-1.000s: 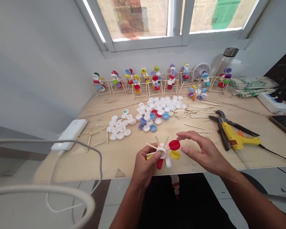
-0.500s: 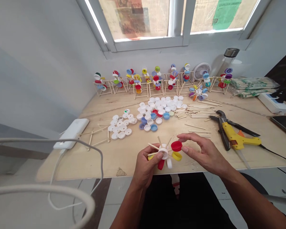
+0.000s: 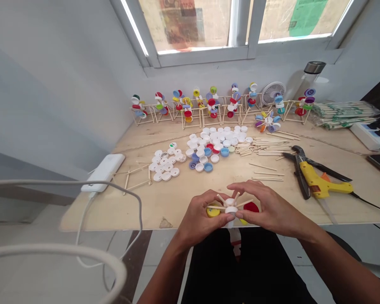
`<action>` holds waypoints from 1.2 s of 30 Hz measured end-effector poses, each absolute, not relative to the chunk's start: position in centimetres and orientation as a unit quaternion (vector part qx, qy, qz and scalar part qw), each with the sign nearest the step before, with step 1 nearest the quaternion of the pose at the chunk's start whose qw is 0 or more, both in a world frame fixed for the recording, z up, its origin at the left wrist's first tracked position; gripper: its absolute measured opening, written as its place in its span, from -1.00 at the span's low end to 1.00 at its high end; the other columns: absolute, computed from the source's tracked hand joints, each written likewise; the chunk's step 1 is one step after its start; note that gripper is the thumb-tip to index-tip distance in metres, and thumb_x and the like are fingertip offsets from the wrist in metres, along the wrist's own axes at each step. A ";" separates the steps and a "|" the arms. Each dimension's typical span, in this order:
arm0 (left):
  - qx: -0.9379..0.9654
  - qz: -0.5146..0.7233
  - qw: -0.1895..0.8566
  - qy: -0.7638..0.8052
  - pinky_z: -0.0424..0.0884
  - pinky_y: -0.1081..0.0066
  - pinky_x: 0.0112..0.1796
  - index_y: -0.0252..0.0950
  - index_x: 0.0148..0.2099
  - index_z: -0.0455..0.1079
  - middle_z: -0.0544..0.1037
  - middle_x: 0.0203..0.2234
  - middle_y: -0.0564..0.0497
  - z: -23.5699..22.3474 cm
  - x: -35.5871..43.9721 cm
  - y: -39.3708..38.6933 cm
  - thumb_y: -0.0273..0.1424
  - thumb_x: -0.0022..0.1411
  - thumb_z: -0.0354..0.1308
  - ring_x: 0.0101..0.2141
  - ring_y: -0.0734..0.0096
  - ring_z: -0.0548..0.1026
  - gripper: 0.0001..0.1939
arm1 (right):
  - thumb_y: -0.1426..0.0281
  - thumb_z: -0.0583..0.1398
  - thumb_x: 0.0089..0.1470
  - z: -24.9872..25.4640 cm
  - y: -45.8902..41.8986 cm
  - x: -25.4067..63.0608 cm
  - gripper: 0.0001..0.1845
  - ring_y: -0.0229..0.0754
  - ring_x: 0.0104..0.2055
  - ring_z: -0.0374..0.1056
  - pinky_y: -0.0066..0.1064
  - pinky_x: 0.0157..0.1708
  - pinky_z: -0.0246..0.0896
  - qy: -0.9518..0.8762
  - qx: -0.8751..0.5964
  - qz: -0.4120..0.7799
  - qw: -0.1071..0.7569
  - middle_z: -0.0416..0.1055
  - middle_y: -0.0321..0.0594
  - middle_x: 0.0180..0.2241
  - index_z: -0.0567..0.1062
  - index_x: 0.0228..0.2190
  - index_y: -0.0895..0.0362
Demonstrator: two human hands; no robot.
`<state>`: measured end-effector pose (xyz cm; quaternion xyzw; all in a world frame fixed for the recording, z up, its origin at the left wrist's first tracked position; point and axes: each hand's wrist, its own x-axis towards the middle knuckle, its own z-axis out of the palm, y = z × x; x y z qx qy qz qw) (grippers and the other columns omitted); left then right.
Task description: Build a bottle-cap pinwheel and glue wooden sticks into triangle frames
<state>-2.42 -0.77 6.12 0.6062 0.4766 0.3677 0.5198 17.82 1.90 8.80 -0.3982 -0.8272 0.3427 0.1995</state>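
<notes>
A small wheel (image 3: 231, 210) with a white bottle-cap hub and wooden sticks spreading out is held between my hands at the table's front edge. My left hand (image 3: 198, 217) is closed on its left side, thumb at the hub, beside a yellow cap (image 3: 213, 211) on that side. From the right, my right hand (image 3: 272, 209) also grips the wheel, thumb near the hub and fingers curved over the sticks. A red cap (image 3: 251, 207) shows partly behind the right thumb, with a bit of yellow cap under it. The lower caps are mostly hidden.
White caps (image 3: 166, 166) lie at left, more white, blue and red caps (image 3: 215, 143) at centre. Loose sticks (image 3: 269, 146), black-handled pliers (image 3: 299, 169) and a yellow glue gun (image 3: 324, 179) lie to the right. Finished cap wheels on stick frames (image 3: 212, 112) line the back. A cable loops at left.
My right hand has come left and closed onto the wheel; the red cap is now against it. The wheel has been turned and moved rightward, and the view has shifted slightly.
</notes>
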 end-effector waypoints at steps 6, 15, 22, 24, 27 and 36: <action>0.498 0.420 0.576 0.494 0.36 0.48 -0.41 -0.25 -0.05 0.42 0.49 -0.36 0.02 5.6 -2.5 -1.0 -0.29 -0.12 0.38 -0.43 0.45 0.43 -0.48 | 0.28 0.19 0.05 8.1 1.4 17.3 -0.52 -0.16 -0.06 0.33 -0.23 -0.01 0.19 -0.796 -0.433 0.362 0.221 0.44 -0.25 -0.15 0.33 0.04 -0.03; 0.325 0.506 0.671 0.433 0.32 0.50 -0.38 -0.34 -0.24 0.47 0.52 -0.42 -0.01 4.4 -2.3 -1.4 -0.33 -0.21 0.43 -0.42 0.42 0.44 -0.57 | 0.30 0.19 0.04 6.5 0.7 15.4 -0.46 -0.12 -0.02 0.32 -0.21 0.03 0.19 -0.748 -0.472 0.360 0.296 0.42 -0.22 -0.13 0.28 0.08 -0.04; 0.273 0.544 0.639 0.471 0.29 0.50 -0.43 -0.34 -0.31 0.46 0.51 -0.50 0.03 4.0 -3.2 -1.1 -0.34 -0.29 0.45 -0.49 0.46 0.41 -0.58 | 0.22 0.15 0.11 6.8 2.7 15.3 -0.53 -0.17 0.01 0.30 -0.26 0.05 0.18 -0.759 -0.409 0.404 0.305 0.41 -0.23 -0.09 0.30 0.06 -0.03; 0.246 0.575 0.608 0.489 0.30 0.50 -0.40 -0.33 -0.29 0.46 0.52 -0.49 0.05 3.8 -3.4 -1.1 -0.33 -0.29 0.46 -0.47 0.47 0.42 -0.56 | 0.18 0.10 0.15 6.8 4.1 15.3 -0.60 -0.17 0.00 0.31 -0.27 0.02 0.20 -0.745 -0.416 0.412 0.320 0.43 -0.21 -0.08 0.36 0.01 0.02; 0.209 0.598 0.594 0.496 0.32 0.49 -0.34 -0.33 -0.24 0.46 0.55 -0.45 0.04 3.6 -3.8 -1.0 -0.33 -0.28 0.46 -0.42 0.45 0.45 -0.53 | 0.19 0.08 0.16 6.1 6.5 14.8 -0.66 -0.15 -0.05 0.35 -0.24 -0.02 0.23 -0.746 -0.458 0.368 0.312 0.46 -0.17 -0.11 0.44 -0.10 0.08; 0.152 0.630 0.611 0.455 0.36 0.45 -0.22 -0.35 -0.28 0.47 0.57 -0.39 -0.01 2.6 -4.8 -0.5 -0.34 -0.20 0.43 -0.33 0.40 0.50 -0.62 | 0.35 0.13 0.12 4.7 10.0 11.0 -0.73 -0.03 -0.08 0.30 -0.20 -0.12 0.13 -0.877 -0.454 0.078 0.135 0.47 -0.12 -0.17 0.47 -0.13 0.12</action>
